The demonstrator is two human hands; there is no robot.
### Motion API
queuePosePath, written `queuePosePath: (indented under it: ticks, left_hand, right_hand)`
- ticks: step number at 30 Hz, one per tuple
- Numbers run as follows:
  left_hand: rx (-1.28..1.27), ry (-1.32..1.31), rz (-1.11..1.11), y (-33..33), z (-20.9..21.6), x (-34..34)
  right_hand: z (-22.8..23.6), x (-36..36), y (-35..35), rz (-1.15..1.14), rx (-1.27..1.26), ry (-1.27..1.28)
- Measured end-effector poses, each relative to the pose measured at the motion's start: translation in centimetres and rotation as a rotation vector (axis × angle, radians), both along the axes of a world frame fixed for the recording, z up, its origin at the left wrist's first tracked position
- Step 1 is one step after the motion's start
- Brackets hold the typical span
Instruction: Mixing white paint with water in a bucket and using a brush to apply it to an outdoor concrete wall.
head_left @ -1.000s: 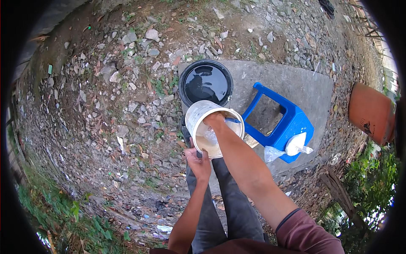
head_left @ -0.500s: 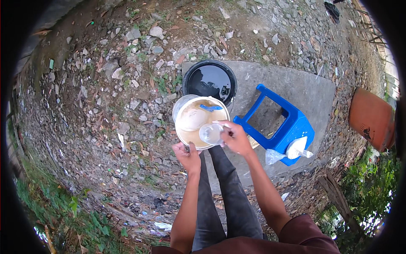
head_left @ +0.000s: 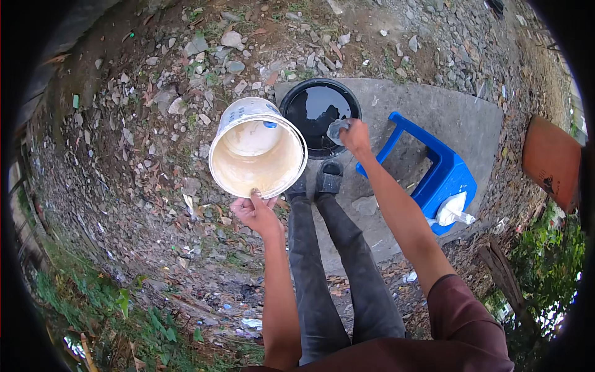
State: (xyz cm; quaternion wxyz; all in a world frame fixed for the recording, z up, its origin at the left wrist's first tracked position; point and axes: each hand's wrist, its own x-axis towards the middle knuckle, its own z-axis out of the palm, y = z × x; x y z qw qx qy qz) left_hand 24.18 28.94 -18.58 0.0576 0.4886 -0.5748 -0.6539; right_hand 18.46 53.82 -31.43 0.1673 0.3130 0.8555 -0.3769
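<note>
My left hand [head_left: 255,214] grips the near rim of a white plastic bucket [head_left: 226,170], thumb over the edge. The bucket is tilted with its mouth toward me; its inside is stained cream, and a small blue thing [head_left: 270,124] shows within. My right hand [head_left: 355,137] is closed on a clear plastic cup [head_left: 336,130] at the right side of a round black basin [head_left: 286,102]. Dark water [head_left: 310,111] fills the basin and mirrors the sky. Whether the cup touches the water I cannot tell.
The basin stands on a grey concrete slab [head_left: 458,102]. A blue plastic stool [head_left: 449,180] lies on its side at right, with a white plastic bag [head_left: 451,209] on it. Farther right is an orange-brown container [head_left: 548,162]. Stony ground [head_left: 155,136] surrounds the slab.
My left hand has moved the bucket left and tipped it so its inside shows. My right hand has carried the cup from over the bucket up and right to the basin.
</note>
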Motion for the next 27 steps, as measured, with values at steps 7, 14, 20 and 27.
queuePosePath:
  ticks: [7,14,20,27]
  left_hand:
    - [0.075,-0.069,0.035,-0.4,0.7,1.2]
    - [0.068,-0.198,0.076,-2.1,0.5,5.2]
    - [0.022,-0.209,0.093,-3.2,-0.6,8.0]
    - [0.005,-0.277,0.139,-2.2,0.2,7.6]
  right_hand:
    - [-4.0,-2.3,-4.5,0.374,0.352,-0.206]
    - [-7.0,-1.7,-5.6,0.458,0.411,-0.309]
    - [-9.6,-1.1,-5.2,0.411,0.472,-0.301]
    - [-8.4,0.0,-4.7,0.288,0.433,-0.239]
